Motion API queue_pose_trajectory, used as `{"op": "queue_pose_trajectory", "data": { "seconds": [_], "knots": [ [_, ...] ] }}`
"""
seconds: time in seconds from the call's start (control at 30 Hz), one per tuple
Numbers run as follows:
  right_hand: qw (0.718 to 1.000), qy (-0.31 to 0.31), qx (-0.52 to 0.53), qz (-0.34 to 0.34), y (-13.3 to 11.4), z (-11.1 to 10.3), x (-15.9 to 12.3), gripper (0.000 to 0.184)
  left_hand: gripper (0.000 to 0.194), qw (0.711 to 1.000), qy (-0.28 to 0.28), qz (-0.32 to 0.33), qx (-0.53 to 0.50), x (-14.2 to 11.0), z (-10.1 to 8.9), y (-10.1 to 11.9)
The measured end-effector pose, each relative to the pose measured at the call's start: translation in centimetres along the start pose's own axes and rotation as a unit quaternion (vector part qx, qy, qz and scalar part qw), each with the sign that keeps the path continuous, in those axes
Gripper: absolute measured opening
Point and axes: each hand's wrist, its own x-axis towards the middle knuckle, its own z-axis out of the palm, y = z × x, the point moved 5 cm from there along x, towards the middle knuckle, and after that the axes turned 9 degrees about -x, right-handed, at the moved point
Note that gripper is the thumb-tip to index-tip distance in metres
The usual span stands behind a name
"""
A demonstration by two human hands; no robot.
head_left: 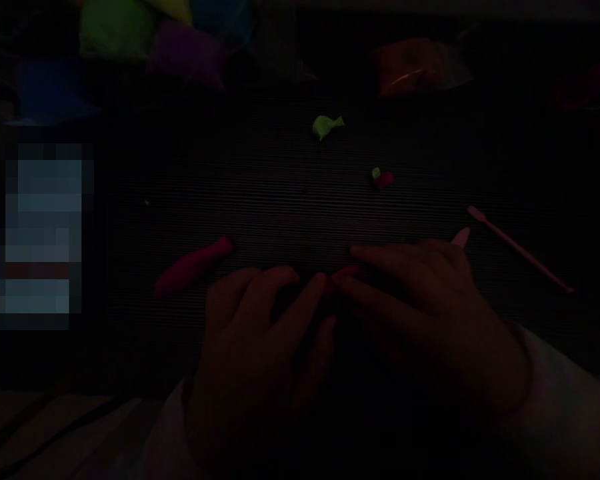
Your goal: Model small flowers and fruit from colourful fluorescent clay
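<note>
The scene is very dark. A small piece of pink modelling clay [349, 271] shows between the fingertips of both hands, low over the dark table. My left hand [265, 327] is curled, its index fingertip against the clay and its thumb just below. From the other side, my right hand [425, 307] pinches the piece with its fingertips; its thumb is mostly hidden in shadow. A thicker pink clay roll [195, 267] lies left of my left hand. Behind my right hand the tip of a pink tool [461, 237] sticks out.
A thin pink modelling tool [523, 250] lies at the right. Farther back are a green clay lump [325, 126] and a small red-and-green bit [383, 178]. Green [115, 30], purple [190, 57], blue [53, 87] and orange [413, 65] clay packs line the back. A pixelated patch covers the left.
</note>
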Motion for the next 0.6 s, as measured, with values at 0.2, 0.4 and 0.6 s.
{"op": "queue_pose_trajectory", "data": {
  "seconds": [0.2, 0.4, 0.6],
  "knots": [
    [1.0, 0.005, 0.004, -0.001, -0.01, -0.06, 0.01, 0.026, 0.026, 1.0, -0.002, 0.006, 0.015, -0.12, -0.05, 0.08],
    [1.0, 0.004, 0.005, 0.002, 0.0, -0.05, 0.08, 0.026, 0.027, 0.999, 0.011, 0.026, 0.04, -0.21, 0.16, 0.35],
    [1.0, 0.008, 0.005, 0.002, 0.02, 0.01, 0.03, 0.025, 0.03, 0.999, 0.026, 0.013, 0.02, -0.32, -0.34, 0.02]
  ]
}}
